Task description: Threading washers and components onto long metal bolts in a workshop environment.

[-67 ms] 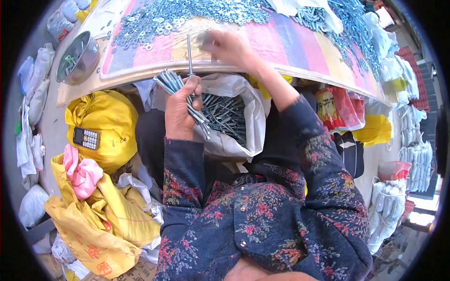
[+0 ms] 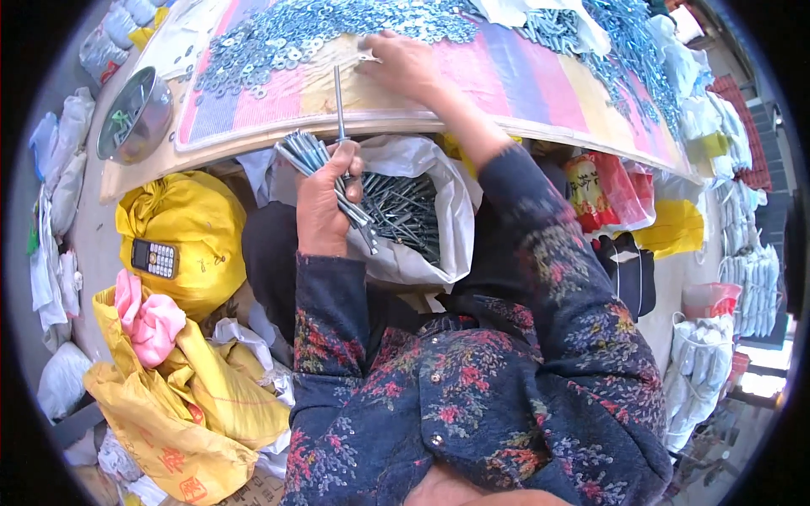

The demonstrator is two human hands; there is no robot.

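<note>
My left hand (image 2: 327,198) is closed round a bundle of long metal bolts (image 2: 301,154), above the open mouth of a white sack. One bolt (image 2: 339,101) stands upright from its thumb and fingers, with a small disc-like collar low on it. My right hand (image 2: 405,66) reaches over the table at the near edge of a pile of flat metal washers (image 2: 291,51). Its fingers are bent together at the tips; what lies between them is too small to make out. The white sack (image 2: 460,228) between my knees holds many loose bolts (image 2: 401,211).
The table (image 2: 527,84) wears a striped cloth, with more bolts (image 2: 620,63) heaped at the far right. A metal bowl (image 2: 135,118) stands at its left corner. A yellow bag (image 2: 198,219) carrying a phone (image 2: 154,258) is at left, above a yellow sack (image 2: 211,396).
My right hand has moved away from the upright bolt, forward to the washers. The left hand keeps its bundle in nearly the same place.
</note>
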